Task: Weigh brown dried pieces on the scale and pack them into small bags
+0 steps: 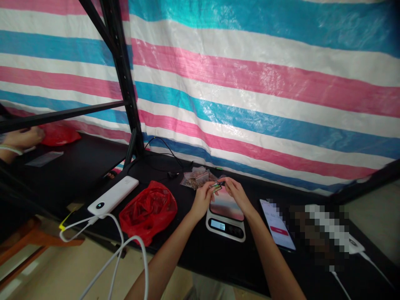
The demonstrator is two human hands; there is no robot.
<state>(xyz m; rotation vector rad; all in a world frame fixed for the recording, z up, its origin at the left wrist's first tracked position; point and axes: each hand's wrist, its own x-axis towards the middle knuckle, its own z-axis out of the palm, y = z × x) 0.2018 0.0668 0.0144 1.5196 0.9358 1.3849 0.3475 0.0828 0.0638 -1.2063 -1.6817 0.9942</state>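
Far left, someone else's hand (26,138) is cut off by the frame, next to a crinkly red bag (59,134) and a flat clear sleeve (45,158). Past the black metal post (125,79) there's a smooth white power bank (114,196) with a looping cable (145,258), then a crumpled, thin red plastic bag (148,212) right by the table's (200,254) front edge. Behind the hands sit some clear baggies (198,177), contents hard to make out. The left hand's (203,196) grip is pinched on some tiny greenish pieces (216,188), above the scale's shiny plate and mostly covered by fingers. Right hand (233,189) has its fingertips up against them too, can't tell if that grip is closed. The scale (226,230) has a strip of black table in front, and the phone (276,225) lies just past the right forearm, beside a pixelated patch.
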